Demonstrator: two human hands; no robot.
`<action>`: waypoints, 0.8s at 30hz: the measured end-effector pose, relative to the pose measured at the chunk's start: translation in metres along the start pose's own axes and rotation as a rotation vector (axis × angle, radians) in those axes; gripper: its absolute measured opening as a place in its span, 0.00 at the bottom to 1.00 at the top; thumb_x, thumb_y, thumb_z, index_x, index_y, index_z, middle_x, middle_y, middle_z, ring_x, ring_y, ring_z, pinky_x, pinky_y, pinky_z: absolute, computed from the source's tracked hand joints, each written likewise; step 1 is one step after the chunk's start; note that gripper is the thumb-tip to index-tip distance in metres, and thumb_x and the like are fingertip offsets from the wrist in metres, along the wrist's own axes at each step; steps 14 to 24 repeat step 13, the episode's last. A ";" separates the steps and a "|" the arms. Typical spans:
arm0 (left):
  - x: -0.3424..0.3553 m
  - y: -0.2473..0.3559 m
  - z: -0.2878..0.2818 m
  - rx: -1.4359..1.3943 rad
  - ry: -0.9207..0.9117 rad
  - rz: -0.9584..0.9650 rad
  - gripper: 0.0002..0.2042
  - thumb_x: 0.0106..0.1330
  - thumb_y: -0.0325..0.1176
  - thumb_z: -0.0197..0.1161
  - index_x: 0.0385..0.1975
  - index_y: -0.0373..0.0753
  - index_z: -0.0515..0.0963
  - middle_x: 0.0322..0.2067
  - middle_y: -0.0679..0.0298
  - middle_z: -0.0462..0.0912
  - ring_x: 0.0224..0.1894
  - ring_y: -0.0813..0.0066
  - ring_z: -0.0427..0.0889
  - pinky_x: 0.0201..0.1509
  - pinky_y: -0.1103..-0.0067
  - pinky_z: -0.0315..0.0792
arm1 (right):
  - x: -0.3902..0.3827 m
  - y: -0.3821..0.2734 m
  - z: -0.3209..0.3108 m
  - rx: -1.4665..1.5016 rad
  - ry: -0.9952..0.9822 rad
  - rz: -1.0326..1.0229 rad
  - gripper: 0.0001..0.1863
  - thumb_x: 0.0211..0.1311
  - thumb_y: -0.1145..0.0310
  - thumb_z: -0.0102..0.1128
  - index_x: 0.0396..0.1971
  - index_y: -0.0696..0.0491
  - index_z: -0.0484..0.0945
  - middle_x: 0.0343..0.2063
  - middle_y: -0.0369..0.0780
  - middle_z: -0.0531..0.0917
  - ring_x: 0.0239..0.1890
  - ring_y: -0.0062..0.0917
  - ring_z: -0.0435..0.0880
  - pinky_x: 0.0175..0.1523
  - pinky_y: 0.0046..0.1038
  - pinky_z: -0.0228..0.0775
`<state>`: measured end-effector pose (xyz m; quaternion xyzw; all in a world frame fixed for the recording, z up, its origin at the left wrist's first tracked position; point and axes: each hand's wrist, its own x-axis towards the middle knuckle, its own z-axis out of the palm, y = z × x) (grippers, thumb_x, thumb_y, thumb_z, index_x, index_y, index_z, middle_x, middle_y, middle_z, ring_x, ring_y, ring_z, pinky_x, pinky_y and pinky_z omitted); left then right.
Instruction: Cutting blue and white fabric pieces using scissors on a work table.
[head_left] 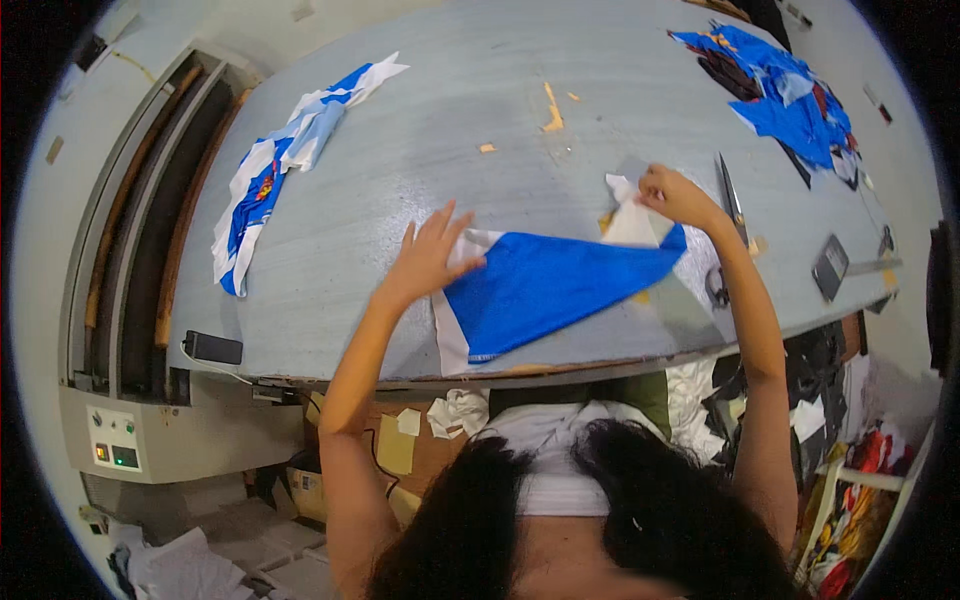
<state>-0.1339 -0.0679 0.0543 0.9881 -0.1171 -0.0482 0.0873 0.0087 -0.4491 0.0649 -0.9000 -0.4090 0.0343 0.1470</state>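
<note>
A blue fabric piece with white edging (545,285) lies flat on the grey worktable (450,130) near its front edge. My left hand (428,255) presses down on its left corner, fingers spread. My right hand (678,195) pinches the white end of the fabric at the piece's far right tip and lifts it slightly off the table.
A stack of blue and white fabric pieces (275,170) lies at the table's left. A heap of blue scraps (790,95) sits at the far right. Scissors (730,195) lie just right of my right hand, a dark small device (830,267) beyond. A black box (212,347) rests at the front left edge.
</note>
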 end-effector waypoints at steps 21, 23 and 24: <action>-0.041 0.001 -0.050 -0.542 -0.158 -0.108 0.22 0.51 0.40 0.66 0.46 0.41 0.74 0.46 0.53 0.76 0.50 0.66 0.74 0.53 0.77 0.66 | -0.182 0.003 -0.089 1.084 0.136 0.162 0.12 0.48 0.64 0.55 0.19 0.58 0.79 0.27 0.44 0.80 0.25 0.20 0.77 0.30 0.17 0.64; -0.041 0.001 -0.050 -0.542 -0.158 -0.108 0.22 0.51 0.40 0.66 0.46 0.41 0.74 0.46 0.53 0.76 0.50 0.66 0.74 0.53 0.77 0.66 | -0.182 0.003 -0.089 1.084 0.136 0.162 0.12 0.48 0.64 0.55 0.19 0.58 0.79 0.27 0.44 0.80 0.25 0.20 0.77 0.30 0.17 0.64; -0.041 0.001 -0.050 -0.542 -0.158 -0.108 0.22 0.51 0.40 0.66 0.46 0.41 0.74 0.46 0.53 0.76 0.50 0.66 0.74 0.53 0.77 0.66 | -0.182 0.003 -0.089 1.084 0.136 0.162 0.12 0.48 0.64 0.55 0.19 0.58 0.79 0.27 0.44 0.80 0.25 0.20 0.77 0.30 0.17 0.64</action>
